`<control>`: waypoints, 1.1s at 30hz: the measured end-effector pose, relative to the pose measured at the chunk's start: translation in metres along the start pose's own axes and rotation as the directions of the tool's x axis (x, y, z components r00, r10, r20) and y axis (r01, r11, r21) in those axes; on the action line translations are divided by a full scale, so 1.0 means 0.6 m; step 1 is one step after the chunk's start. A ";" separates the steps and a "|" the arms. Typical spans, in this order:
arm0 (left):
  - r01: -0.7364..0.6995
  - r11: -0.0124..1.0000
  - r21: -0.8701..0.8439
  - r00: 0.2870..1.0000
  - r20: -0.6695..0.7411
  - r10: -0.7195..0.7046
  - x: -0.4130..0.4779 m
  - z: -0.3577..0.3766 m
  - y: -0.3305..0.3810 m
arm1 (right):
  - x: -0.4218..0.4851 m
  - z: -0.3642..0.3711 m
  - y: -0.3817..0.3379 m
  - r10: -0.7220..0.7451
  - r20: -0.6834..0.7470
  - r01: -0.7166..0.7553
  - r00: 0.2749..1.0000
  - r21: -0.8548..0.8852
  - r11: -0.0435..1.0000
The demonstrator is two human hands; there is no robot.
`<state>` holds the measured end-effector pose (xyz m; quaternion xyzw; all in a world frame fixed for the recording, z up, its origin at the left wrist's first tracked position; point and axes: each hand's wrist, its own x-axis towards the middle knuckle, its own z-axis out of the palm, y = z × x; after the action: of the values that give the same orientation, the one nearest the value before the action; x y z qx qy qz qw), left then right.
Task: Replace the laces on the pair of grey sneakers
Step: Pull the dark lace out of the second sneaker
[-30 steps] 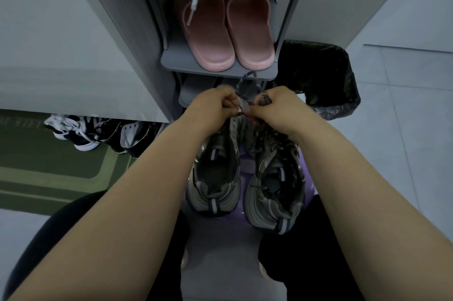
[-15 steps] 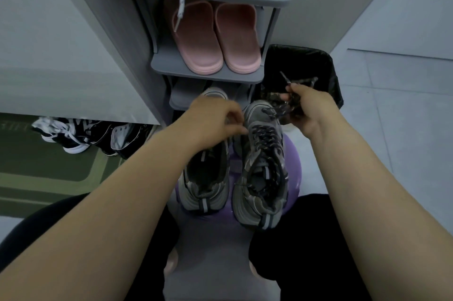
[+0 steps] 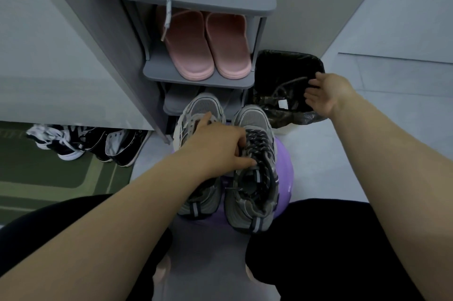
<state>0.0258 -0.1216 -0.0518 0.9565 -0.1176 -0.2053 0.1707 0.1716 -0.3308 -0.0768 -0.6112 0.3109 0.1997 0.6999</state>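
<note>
Left hand (image 3: 220,147) grips the laced sneaker (image 3: 257,175) beside the unlaced sneaker (image 3: 203,107). Right hand (image 3: 327,95), fingers spread and empty, hovers over a bin (image 3: 272,65).

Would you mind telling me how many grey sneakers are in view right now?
2, side by side: the left sneaker partly under the left hand, the right sneaker, dark-laced, at that hand's fingers. None seems hidden.

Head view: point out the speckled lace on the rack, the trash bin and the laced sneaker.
speckled lace (image 3: 168,11), head view, dangling end.
trash bin (image 3: 289,53), head view, far rim.
laced sneaker (image 3: 253,117), head view, toe mesh.
</note>
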 end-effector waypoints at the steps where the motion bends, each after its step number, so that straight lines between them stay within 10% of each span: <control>1: 0.001 1.000 0.010 1.000 -0.002 -0.001 0.000 -0.001 0.003 | -0.007 -0.005 0.005 0.005 -0.002 -0.005 1.000 -0.038 0.999; 9: 0.055 0.996 -0.076 0.998 -0.040 -0.058 -0.010 -0.006 0.021 | -0.152 -0.019 0.036 -0.108 0.236 0.175 0.966 -0.285 0.942; 15: 0.086 0.974 -0.210 0.994 -0.049 -0.098 -0.012 -0.001 0.014 | -0.239 -0.016 0.111 -0.118 0.373 0.364 0.920 -0.707 0.607; 22: 0.050 0.951 -0.307 0.992 -0.096 -0.083 -0.008 0.015 0.011 | -0.221 0.003 0.145 -0.374 0.328 0.479 0.868 -0.753 0.451; 27: -0.007 0.997 -0.075 0.988 -0.155 -0.005 -0.007 0.011 0.019 | -0.213 0.011 0.156 -0.418 0.310 0.480 0.854 -0.781 0.400; 33: 0.033 0.932 -0.360 0.991 -0.110 -0.077 -0.003 0.003 0.009 | -0.208 0.013 0.154 -0.395 0.333 0.497 0.856 -0.742 0.451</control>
<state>0.0225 -0.1267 -0.0507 0.9232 -0.0407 -0.1690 0.3427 0.0215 -0.2946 -0.0591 -0.9075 -0.0257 0.1611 0.3872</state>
